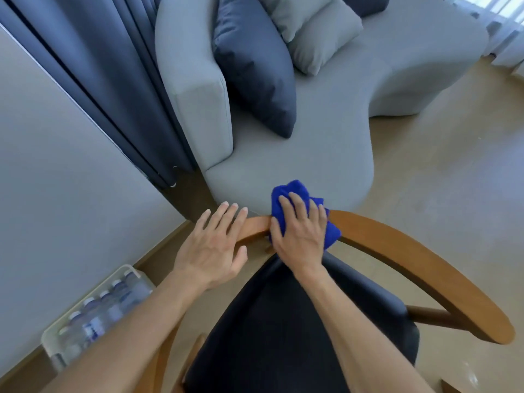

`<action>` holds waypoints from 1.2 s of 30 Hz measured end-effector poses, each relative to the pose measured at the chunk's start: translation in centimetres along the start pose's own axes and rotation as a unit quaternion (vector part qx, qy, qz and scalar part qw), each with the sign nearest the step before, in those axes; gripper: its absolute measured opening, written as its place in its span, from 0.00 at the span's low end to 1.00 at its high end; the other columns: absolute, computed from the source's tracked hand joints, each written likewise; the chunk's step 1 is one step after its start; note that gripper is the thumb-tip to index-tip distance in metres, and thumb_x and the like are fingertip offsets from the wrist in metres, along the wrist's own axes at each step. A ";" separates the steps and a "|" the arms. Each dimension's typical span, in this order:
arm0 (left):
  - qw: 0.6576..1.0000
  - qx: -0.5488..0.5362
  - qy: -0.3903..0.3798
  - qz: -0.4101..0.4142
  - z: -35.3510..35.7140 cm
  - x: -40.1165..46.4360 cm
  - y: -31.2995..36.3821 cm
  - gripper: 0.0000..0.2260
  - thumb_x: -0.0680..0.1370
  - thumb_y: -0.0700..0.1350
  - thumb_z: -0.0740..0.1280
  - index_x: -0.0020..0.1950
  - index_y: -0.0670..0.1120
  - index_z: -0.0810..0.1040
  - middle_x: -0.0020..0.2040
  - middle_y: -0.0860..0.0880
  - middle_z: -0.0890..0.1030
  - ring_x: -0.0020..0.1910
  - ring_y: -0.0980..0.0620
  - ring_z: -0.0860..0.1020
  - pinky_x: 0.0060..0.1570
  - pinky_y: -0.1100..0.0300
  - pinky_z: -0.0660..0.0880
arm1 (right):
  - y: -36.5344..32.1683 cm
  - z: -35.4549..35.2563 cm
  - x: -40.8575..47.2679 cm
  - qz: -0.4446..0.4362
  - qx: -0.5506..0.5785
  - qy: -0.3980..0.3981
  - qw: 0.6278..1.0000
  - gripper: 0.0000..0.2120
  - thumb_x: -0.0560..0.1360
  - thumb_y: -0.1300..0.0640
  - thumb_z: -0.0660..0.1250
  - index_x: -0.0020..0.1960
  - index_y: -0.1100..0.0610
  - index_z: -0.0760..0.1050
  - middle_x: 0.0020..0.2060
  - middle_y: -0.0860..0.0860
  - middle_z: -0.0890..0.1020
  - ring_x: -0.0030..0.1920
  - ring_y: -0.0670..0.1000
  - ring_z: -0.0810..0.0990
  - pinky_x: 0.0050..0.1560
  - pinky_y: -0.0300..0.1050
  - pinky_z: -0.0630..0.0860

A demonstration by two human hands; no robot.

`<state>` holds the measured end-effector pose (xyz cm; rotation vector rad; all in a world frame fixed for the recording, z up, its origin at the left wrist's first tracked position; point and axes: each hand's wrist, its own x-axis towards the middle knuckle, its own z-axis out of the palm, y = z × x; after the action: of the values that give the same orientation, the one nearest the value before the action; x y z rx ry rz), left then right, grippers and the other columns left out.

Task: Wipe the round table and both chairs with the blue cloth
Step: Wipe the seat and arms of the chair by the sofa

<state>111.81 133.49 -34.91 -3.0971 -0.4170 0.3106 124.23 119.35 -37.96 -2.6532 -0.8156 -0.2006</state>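
Note:
A wooden chair with a curved backrest rail [402,251] and a dark seat cushion [283,330] stands right below me. The blue cloth [292,191] is bunched on the top of the rail at its middle. My right hand [300,231] lies flat over the cloth with straight fingers and presses it onto the rail. My left hand [215,245] rests open on the rail just to the left of the cloth, fingers spread. No round table and no second chair are in view.
A grey curved sofa [312,143] with a dark blue cushion [255,66] and grey cushions stands just behind the chair. Dark curtains [113,80] hang at the left. A white basket of water bottles [93,319] sits on the floor by the wall, lower left.

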 end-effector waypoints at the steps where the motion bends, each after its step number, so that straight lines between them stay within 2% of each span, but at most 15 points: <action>1: 1.000 -0.004 0.001 -0.004 -0.2 0.0 0.1 0.33 0.76 0.59 0.49 0.78 0.45 0.56 0.77 0.45 0.62 0.77 0.47 0.58 0.74 0.48 0.52 | -2.2 0.5 0.0 -0.020 0.042 -0.012 0.999 0.19 0.76 0.47 0.60 0.63 0.54 0.75 0.62 0.51 0.76 0.61 0.56 0.73 0.67 0.56 0.64; 4: 1.000 -0.016 0.010 -0.015 -0.7 -0.2 0.1 0.33 0.75 0.58 0.49 0.77 0.43 0.60 0.76 0.44 0.64 0.76 0.47 0.60 0.74 0.49 0.54 | -2.7 0.1 0.2 -0.087 0.089 -0.048 0.991 0.19 0.77 0.46 0.59 0.63 0.53 0.75 0.62 0.49 0.77 0.58 0.54 0.76 0.64 0.53 0.67; 7: 0.999 -0.028 0.014 -0.015 -0.7 -0.3 0.1 0.33 0.75 0.58 0.50 0.78 0.44 0.58 0.77 0.45 0.62 0.77 0.48 0.57 0.74 0.51 0.48 | 3.3 -1.8 0.4 -0.170 0.000 -0.054 0.984 0.21 0.77 0.46 0.61 0.65 0.55 0.74 0.63 0.52 0.76 0.59 0.56 0.76 0.62 0.53 0.69; 9: 0.999 -0.035 0.012 -0.011 -0.6 -0.3 0.0 0.33 0.76 0.58 0.50 0.78 0.45 0.56 0.78 0.46 0.60 0.78 0.48 0.54 0.74 0.51 0.46 | 7.9 -3.3 0.3 -0.119 -0.063 -0.040 0.990 0.21 0.78 0.46 0.61 0.67 0.55 0.73 0.65 0.53 0.75 0.59 0.58 0.75 0.61 0.55 0.69; 13: 0.999 -0.029 0.016 -0.008 -0.5 -0.2 -0.1 0.32 0.76 0.58 0.49 0.78 0.46 0.55 0.78 0.47 0.59 0.78 0.48 0.54 0.75 0.51 0.46 | 14.5 -6.1 -2.0 0.093 -0.067 -0.024 0.993 0.20 0.78 0.50 0.63 0.68 0.56 0.68 0.65 0.55 0.72 0.60 0.61 0.74 0.59 0.62 0.70; 16: 1.000 -0.017 0.019 0.003 -0.4 -0.1 0.0 0.32 0.76 0.58 0.48 0.78 0.46 0.57 0.77 0.46 0.61 0.77 0.47 0.56 0.75 0.49 0.49 | 14.6 -6.3 -3.2 0.202 -0.072 0.009 0.977 0.22 0.77 0.47 0.62 0.67 0.56 0.67 0.65 0.55 0.71 0.61 0.63 0.72 0.62 0.64 0.67; 18: 1.000 -0.013 0.022 0.007 -0.3 -0.1 0.0 0.32 0.76 0.58 0.49 0.77 0.46 0.58 0.76 0.45 0.63 0.77 0.46 0.58 0.74 0.48 0.52 | 12.3 -5.4 -2.4 0.232 -0.082 0.021 0.969 0.25 0.76 0.43 0.60 0.67 0.56 0.67 0.66 0.56 0.70 0.64 0.63 0.69 0.66 0.63 0.64; 21: 1.000 -0.005 0.026 0.009 0.0 0.0 -0.2 0.31 0.75 0.57 0.51 0.77 0.46 0.61 0.75 0.45 0.66 0.76 0.46 0.61 0.73 0.47 0.55 | 6.4 -3.1 -0.6 0.145 -0.064 -0.009 0.987 0.25 0.77 0.42 0.60 0.70 0.53 0.66 0.69 0.53 0.68 0.68 0.59 0.65 0.70 0.59 0.59; 24: 0.999 -0.022 0.035 0.005 0.2 0.0 -0.2 0.31 0.74 0.57 0.52 0.74 0.45 0.65 0.73 0.45 0.70 0.73 0.45 0.65 0.72 0.48 0.58 | -1.4 -0.3 -0.7 0.025 0.034 -0.038 0.998 0.20 0.77 0.48 0.62 0.67 0.53 0.70 0.66 0.51 0.72 0.65 0.56 0.69 0.68 0.55 0.62; 26: 0.998 -0.047 0.049 -0.002 0.2 0.1 -0.3 0.31 0.73 0.56 0.51 0.73 0.44 0.67 0.71 0.44 0.71 0.73 0.45 0.66 0.71 0.48 0.60 | -4.1 -0.1 -0.3 0.018 0.097 -0.060 0.993 0.18 0.77 0.53 0.61 0.66 0.53 0.72 0.64 0.50 0.74 0.62 0.55 0.71 0.64 0.53 0.63; 28: 0.995 -0.075 0.061 0.001 -0.1 0.0 -0.3 0.31 0.73 0.56 0.50 0.73 0.43 0.68 0.71 0.44 0.72 0.73 0.45 0.66 0.72 0.48 0.59 | -3.4 -1.4 0.7 0.011 0.153 -0.124 0.980 0.17 0.77 0.57 0.62 0.66 0.53 0.72 0.64 0.48 0.74 0.61 0.53 0.72 0.62 0.49 0.63; 30: 0.993 -0.095 0.070 0.001 -0.6 -0.3 -0.2 0.31 0.74 0.55 0.49 0.73 0.43 0.67 0.71 0.44 0.71 0.74 0.45 0.64 0.73 0.49 0.55 | -1.7 -4.0 0.8 0.057 0.310 -0.191 0.930 0.18 0.76 0.62 0.63 0.64 0.53 0.74 0.61 0.48 0.77 0.58 0.49 0.74 0.59 0.43 0.66; 33: 0.981 -0.167 0.088 -0.035 -1.8 -1.2 0.8 0.25 0.79 0.53 0.55 0.73 0.43 0.67 0.72 0.45 0.70 0.75 0.47 0.61 0.75 0.52 0.49 | 0.0 -9.0 -2.0 0.182 0.553 -0.185 0.791 0.17 0.73 0.61 0.65 0.60 0.48 0.78 0.53 0.48 0.82 0.51 0.49 0.80 0.54 0.46 0.76; 35: 0.950 -0.287 0.097 -0.072 -3.2 -1.8 2.8 0.21 0.80 0.49 0.61 0.73 0.47 0.66 0.72 0.48 0.69 0.74 0.47 0.62 0.73 0.51 0.55 | 1.2 -11.2 -4.7 0.227 0.649 -0.164 0.708 0.17 0.72 0.61 0.66 0.58 0.47 0.79 0.54 0.50 0.83 0.52 0.53 0.81 0.55 0.50 0.78; 36: 0.925 -0.363 0.077 -0.084 -4.2 -2.1 4.0 0.22 0.79 0.48 0.63 0.73 0.49 0.66 0.72 0.50 0.70 0.73 0.48 0.64 0.71 0.51 0.60 | 1.6 -12.1 -6.0 0.242 0.685 -0.157 0.669 0.18 0.72 0.61 0.66 0.59 0.48 0.79 0.56 0.52 0.82 0.54 0.54 0.81 0.56 0.52 0.78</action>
<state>111.73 129.15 -30.52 -3.7029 -0.9835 -0.1324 119.88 110.47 -28.65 -1.2889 -0.0924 0.7490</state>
